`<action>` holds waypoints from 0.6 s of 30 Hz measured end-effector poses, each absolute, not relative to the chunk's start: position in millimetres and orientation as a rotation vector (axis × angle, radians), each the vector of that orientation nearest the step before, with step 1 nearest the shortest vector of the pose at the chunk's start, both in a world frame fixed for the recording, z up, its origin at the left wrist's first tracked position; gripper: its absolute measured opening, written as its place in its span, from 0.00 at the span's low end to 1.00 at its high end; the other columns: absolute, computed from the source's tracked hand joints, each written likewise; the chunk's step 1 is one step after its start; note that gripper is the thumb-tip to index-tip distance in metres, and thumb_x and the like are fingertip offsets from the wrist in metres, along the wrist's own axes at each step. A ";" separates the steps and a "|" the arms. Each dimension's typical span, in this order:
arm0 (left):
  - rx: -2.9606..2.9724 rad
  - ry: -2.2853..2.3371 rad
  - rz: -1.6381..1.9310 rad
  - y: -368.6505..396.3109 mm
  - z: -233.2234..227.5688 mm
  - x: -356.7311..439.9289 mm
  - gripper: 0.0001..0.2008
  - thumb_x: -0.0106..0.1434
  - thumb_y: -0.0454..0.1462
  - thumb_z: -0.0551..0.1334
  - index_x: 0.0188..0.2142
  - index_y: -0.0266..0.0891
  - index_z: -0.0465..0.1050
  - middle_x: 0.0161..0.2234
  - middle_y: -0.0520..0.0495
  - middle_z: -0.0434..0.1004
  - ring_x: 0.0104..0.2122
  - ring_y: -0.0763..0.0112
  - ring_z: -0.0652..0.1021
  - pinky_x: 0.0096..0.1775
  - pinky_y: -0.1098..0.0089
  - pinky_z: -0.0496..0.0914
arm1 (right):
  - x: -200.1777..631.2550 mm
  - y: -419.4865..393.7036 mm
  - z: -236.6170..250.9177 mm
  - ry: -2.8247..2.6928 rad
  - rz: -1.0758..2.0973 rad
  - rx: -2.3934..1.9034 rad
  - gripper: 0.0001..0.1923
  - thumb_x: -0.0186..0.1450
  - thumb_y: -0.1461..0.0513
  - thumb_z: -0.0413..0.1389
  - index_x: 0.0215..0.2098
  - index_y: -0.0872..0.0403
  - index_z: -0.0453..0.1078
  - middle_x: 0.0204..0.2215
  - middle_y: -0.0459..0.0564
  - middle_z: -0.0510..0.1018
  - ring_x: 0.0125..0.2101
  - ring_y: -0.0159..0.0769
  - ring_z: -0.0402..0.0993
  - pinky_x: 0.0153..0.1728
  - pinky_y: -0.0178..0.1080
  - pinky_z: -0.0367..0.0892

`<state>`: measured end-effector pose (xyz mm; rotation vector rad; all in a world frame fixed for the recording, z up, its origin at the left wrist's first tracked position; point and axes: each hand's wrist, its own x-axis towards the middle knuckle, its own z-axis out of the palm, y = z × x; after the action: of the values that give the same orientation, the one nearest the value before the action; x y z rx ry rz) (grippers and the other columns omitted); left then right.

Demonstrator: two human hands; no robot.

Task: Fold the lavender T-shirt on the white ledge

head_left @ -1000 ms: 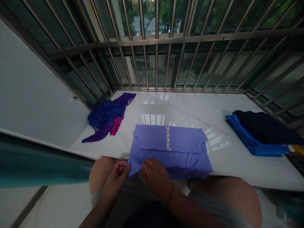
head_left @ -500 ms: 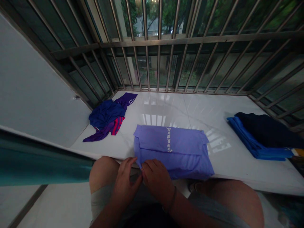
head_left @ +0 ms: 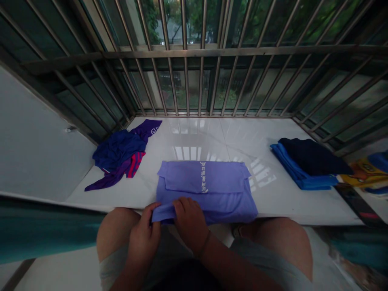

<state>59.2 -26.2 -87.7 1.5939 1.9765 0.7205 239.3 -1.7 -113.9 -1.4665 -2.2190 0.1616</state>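
Observation:
A lavender shirt, partly folded with a line of white lettering on its upper flap, lies at the near edge of the white sill in front of me. My left hand pinches the shirt's near left corner between thumb and fingers. Just right of it, my right hand is closed over the same near edge, its fingertips on the turned-up strip of fabric. The undersides of the fingers are hidden.
A crumpled heap of blue and purple clothes lies on the left of the white sill. Folded blue and dark clothes are stacked on the right, beside a yellow patterned cloth. Metal bars line the window behind.
My left hand has gone from loose fingers beside the shirt to gripping its near left corner. The near edge is now turned up between both hands. The view has shifted to the right.

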 end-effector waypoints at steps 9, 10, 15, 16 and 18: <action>1.712 2.123 0.703 -30.2 -79.7 32.3 0.20 0.72 0.45 0.57 0.59 0.49 0.78 0.41 0.48 0.89 0.34 0.55 0.85 0.37 0.64 0.75 | 360.3 -20.3 -118.7 -1.972 0.029 -1.935 0.25 0.65 0.76 0.53 0.57 0.51 0.73 0.52 0.58 0.79 0.48 0.49 0.77 0.50 0.49 0.72; 1.719 2.141 0.702 -30.1 -83.2 26.8 0.20 0.72 0.46 0.57 0.59 0.49 0.78 0.41 0.48 0.89 0.34 0.55 0.85 0.38 0.64 0.75 | 380.5 -29.6 -118.6 -1.940 -0.014 -1.978 0.26 0.65 0.75 0.52 0.57 0.51 0.72 0.52 0.58 0.79 0.48 0.50 0.77 0.50 0.49 0.72; 1.733 2.165 0.689 -28.4 -105.1 2.7 0.21 0.71 0.50 0.57 0.57 0.49 0.79 0.44 0.47 0.89 0.38 0.53 0.86 0.43 0.62 0.77 | 459.1 -75.1 -113.8 -1.769 -0.159 -2.220 0.24 0.64 0.70 0.56 0.57 0.52 0.71 0.50 0.60 0.80 0.44 0.51 0.80 0.44 0.47 0.75; 1.748 2.169 0.686 -27.2 -107.7 -0.3 0.21 0.70 0.50 0.58 0.56 0.48 0.79 0.44 0.46 0.89 0.39 0.52 0.86 0.43 0.61 0.77 | 468.3 -80.8 -112.1 -1.728 -0.145 -2.264 0.24 0.63 0.70 0.56 0.57 0.53 0.71 0.49 0.60 0.81 0.43 0.51 0.81 0.42 0.47 0.75; 1.795 2.179 0.678 -23.5 -109.2 -4.5 0.20 0.68 0.49 0.59 0.53 0.47 0.81 0.44 0.44 0.88 0.42 0.50 0.85 0.44 0.59 0.77 | 480.4 -87.1 -107.9 -1.653 -0.065 -2.339 0.25 0.62 0.69 0.55 0.58 0.55 0.72 0.46 0.60 0.84 0.40 0.50 0.83 0.39 0.45 0.75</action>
<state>-4.5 -23.5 -109.2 1.7951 2.1794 0.6785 480.4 -87.1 -107.9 -2.3393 -1.6535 -0.0652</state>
